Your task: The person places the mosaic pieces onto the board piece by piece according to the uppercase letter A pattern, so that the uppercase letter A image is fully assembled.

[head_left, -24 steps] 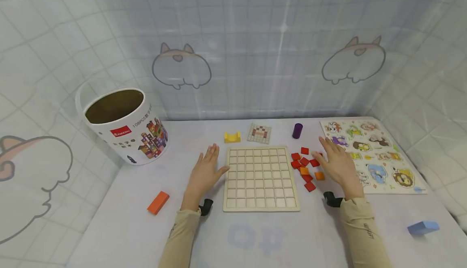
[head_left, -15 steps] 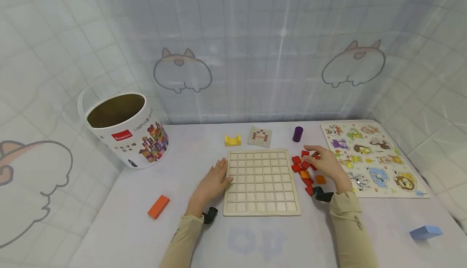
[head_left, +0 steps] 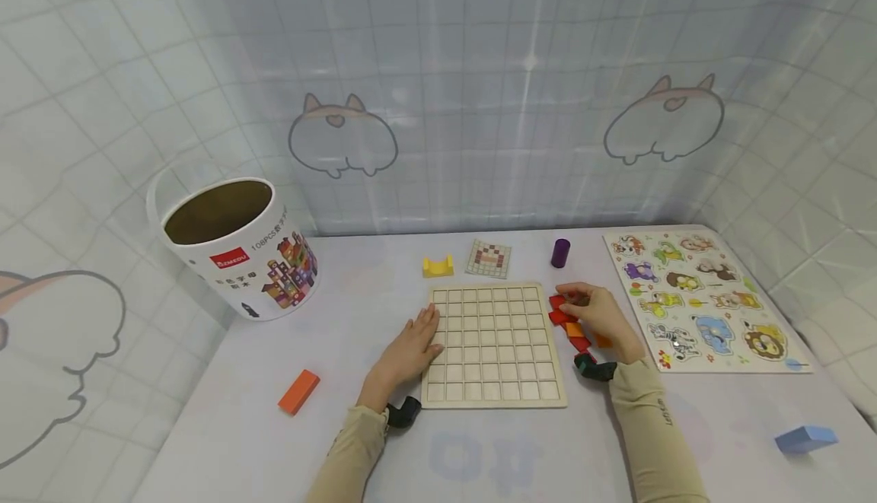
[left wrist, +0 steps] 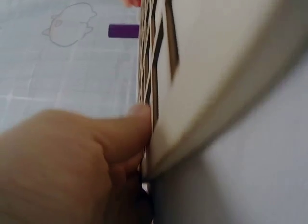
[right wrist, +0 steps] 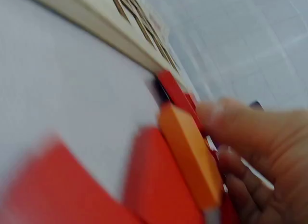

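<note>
My left hand [head_left: 407, 347] lies on the left edge of a pale wooden grid board [head_left: 493, 401], fingers extended over its rim. In the left wrist view the left thumb [left wrist: 122, 137] touches the board's side. To the right of the board, my right hand [head_left: 603, 316] reaches down into a loose pile of red tiles [head_left: 558, 317] and orange tiles [head_left: 574, 329], fingers bent. In the right wrist view its thumb [right wrist: 216, 115] is against or close to a red tile [right wrist: 175, 91], behind an orange tile [right wrist: 187, 154]. Blur and the hand hide whether a tile is pinched.
Behind the board are a yellow block [head_left: 438, 266], a patterned card [head_left: 489, 259] and a purple cylinder [head_left: 560, 253]. An animal puzzle board [head_left: 699, 364] lies right. An orange block [head_left: 298, 392] and white bucket [head_left: 240, 275] stand left; a blue block [head_left: 805, 439] sits front right.
My right hand has come down and left from above the tiles into the pile, covering some of them. My left hand has moved right, from beside the board onto its left edge.
</note>
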### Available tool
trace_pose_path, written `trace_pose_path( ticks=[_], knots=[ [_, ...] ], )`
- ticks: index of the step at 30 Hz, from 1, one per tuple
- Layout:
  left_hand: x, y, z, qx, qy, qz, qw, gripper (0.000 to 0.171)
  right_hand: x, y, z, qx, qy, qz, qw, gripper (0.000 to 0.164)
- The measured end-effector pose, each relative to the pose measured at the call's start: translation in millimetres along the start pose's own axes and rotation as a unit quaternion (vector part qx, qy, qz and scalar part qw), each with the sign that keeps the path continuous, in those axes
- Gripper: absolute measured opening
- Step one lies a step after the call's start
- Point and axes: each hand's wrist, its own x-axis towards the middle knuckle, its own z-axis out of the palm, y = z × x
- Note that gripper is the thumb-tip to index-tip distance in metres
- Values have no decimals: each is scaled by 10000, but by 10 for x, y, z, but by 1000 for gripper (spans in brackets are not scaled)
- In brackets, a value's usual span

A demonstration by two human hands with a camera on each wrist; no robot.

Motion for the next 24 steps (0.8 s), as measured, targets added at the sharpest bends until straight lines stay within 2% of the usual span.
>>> trace_pose_path(
  ticks=[5, 9, 12, 16, 24],
  knots=[
    [-9, 8, 49, 423, 211, 53, 9989, 62, 1, 7, 70, -59, 246, 27, 9997, 30],
    [-25, 24, 76, 591, 286, 31, 9978, 61, -10, 24, 104, -166, 443, 15, 9989, 29],
    [-35, 36, 89, 608, 334, 17, 9976, 60, -4, 45, 110, -293, 557, -60, 9980, 29],
    [-25, 54, 107, 657, 346, -32, 9972, 59, -7, 48, 87, -258, 655, 97, 9975, 30],
    [-40, 90, 120, 727, 347, -183, 9966, 57, -37, -118, 58, -147, 708, 90, 9973, 33]
  ],
)
